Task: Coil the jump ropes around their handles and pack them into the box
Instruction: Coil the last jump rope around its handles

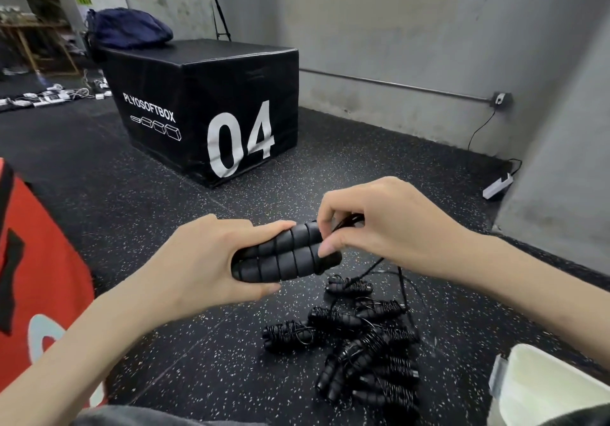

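Observation:
My left hand (pixel 211 260) grips two black ribbed jump rope handles (pixel 284 254), held side by side above the floor. At the handles' right end my right hand (pixel 373 224) pinches the thin black rope (pixel 376 265), which trails down to the floor. Below lies a pile of several coiled black jump ropes (pixel 356 343) on the speckled rubber floor. The corner of a white box (pixel 541 382) shows at the bottom right, beside the pile.
A black plyo box marked 04 (pixel 204 108) stands ahead with a dark blue bag (pixel 128 29) on top. A red plyo box (pixel 36 280) is at my left. A grey wall and pillar (pixel 561 128) rise on the right, with a power strip (pixel 497 186) at the base.

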